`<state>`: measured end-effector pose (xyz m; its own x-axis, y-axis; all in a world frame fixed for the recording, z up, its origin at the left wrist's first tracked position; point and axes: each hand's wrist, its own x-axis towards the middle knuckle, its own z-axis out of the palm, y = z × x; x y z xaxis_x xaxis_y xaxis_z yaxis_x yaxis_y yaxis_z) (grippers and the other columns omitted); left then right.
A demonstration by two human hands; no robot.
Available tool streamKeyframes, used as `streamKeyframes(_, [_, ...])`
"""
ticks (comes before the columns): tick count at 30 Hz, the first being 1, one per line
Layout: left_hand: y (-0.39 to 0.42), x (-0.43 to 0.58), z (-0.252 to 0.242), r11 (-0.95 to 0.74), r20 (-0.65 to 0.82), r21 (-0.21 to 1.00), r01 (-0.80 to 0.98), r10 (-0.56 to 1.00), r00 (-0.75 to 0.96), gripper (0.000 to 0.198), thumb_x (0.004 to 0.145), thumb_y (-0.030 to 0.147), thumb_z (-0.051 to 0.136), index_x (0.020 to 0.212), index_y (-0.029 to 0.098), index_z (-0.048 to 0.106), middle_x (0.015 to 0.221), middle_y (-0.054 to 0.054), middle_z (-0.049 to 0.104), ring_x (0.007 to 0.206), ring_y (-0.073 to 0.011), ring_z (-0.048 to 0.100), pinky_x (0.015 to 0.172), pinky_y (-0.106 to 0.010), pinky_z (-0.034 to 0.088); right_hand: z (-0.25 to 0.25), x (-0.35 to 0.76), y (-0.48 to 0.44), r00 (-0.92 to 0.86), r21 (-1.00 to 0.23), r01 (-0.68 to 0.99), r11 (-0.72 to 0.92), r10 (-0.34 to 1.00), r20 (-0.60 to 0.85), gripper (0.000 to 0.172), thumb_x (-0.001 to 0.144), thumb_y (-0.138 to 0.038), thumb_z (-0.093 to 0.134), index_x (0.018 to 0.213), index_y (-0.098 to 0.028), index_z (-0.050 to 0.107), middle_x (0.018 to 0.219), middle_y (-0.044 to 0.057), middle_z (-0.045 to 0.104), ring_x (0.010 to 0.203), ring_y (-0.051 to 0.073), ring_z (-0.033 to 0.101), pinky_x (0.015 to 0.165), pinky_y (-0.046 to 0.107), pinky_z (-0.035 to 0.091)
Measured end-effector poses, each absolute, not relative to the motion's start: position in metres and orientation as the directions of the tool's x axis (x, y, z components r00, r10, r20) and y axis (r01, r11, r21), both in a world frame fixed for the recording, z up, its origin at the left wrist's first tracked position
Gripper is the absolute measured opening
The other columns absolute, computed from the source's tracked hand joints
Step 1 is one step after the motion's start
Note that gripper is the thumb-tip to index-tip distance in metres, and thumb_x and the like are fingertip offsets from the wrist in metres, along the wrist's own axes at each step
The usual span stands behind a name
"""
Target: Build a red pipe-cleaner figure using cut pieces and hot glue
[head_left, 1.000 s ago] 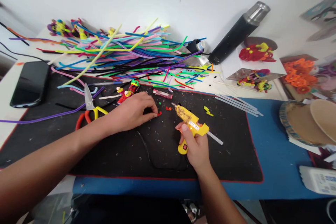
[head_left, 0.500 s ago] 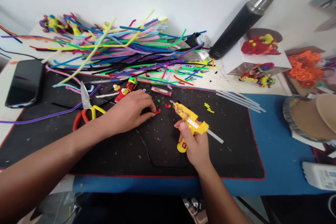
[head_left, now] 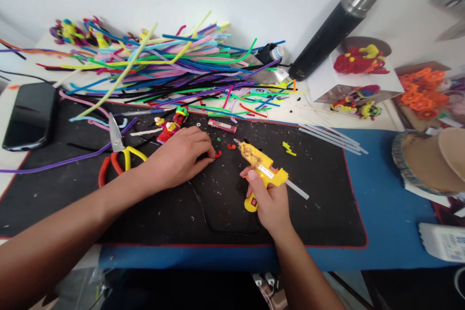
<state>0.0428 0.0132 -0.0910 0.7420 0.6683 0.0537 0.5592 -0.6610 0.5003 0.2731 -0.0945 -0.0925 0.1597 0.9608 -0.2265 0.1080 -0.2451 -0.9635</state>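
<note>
My right hand (head_left: 269, 201) grips a yellow glue gun (head_left: 262, 169) over the black mat (head_left: 319, 213), its nozzle pointing up-left toward a small red piece (head_left: 231, 146). My left hand (head_left: 179, 157) rests on the mat with its fingertips pinched on another small red pipe-cleaner piece (head_left: 218, 154). A red and yellow pipe-cleaner figure (head_left: 170, 125) lies just beyond that hand. The gun's black cord (head_left: 207, 213) loops across the mat between my arms.
A big heap of coloured pipe cleaners (head_left: 163, 68) fills the back. Red and yellow cutters (head_left: 116, 152) lie left, a phone (head_left: 29, 114) far left. A black flask (head_left: 334, 24), glue sticks (head_left: 330, 138), craft figures (head_left: 358, 60) and orange flowers (head_left: 421, 92) sit right.
The view has shifted slightly. My left hand has drawn a little left with the red piece; my right hand and glue gun have hardly moved.
</note>
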Motion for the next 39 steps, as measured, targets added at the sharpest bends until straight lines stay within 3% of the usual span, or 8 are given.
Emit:
streamKeyframes(9, [0.014, 0.042, -0.090, -0.630, 0.077, 0.563, 0.535, 0.684, 0.725, 0.018, 0.102, 0.028, 0.056, 0.092, 0.021, 0.070, 0.097, -0.007, 0.073, 0.093, -0.0251, 0.063, 0.088, -0.041, 0.049, -0.093, 0.273, -0.094, 0.172, -0.964, 0.109, -0.241, 0.960, -0.220, 0.041, 0.096, -0.057, 0.064, 0.087, -0.018, 0.074, 0.052, -0.004, 0.055, 0.040, 0.011, 0.048, 0.041, 0.023, 0.043])
streamKeyframes(17, [0.016, 0.041, -0.090, -0.489, 0.015, 0.679, 0.548, 0.755, 0.655, 0.016, 0.100, 0.031, 0.059, 0.090, 0.023, 0.068, 0.096, -0.004, 0.074, 0.097, -0.0234, 0.064, 0.090, -0.039, 0.052, -0.095, 0.273, -0.095, 0.168, -0.964, 0.129, -0.232, 0.963, -0.209, 0.042, 0.096, -0.059, 0.064, 0.087, -0.019, 0.074, 0.052, -0.004, 0.055, 0.040, 0.012, 0.049, 0.042, 0.023, 0.044])
streamKeyframes(39, [0.023, 0.048, -0.091, -0.496, -0.057, 0.627, 0.601, 0.741, 0.670, 0.015, 0.096, 0.030, 0.059, 0.088, 0.023, 0.069, 0.092, -0.004, 0.074, 0.096, -0.0245, 0.064, 0.089, -0.040, 0.050, -0.092, 0.276, -0.093, 0.168, -0.963, 0.088, -0.254, 0.957, -0.237, 0.045, 0.095, -0.061, 0.064, 0.086, -0.018, 0.075, 0.050, -0.005, 0.054, 0.039, 0.011, 0.048, 0.042, 0.023, 0.045])
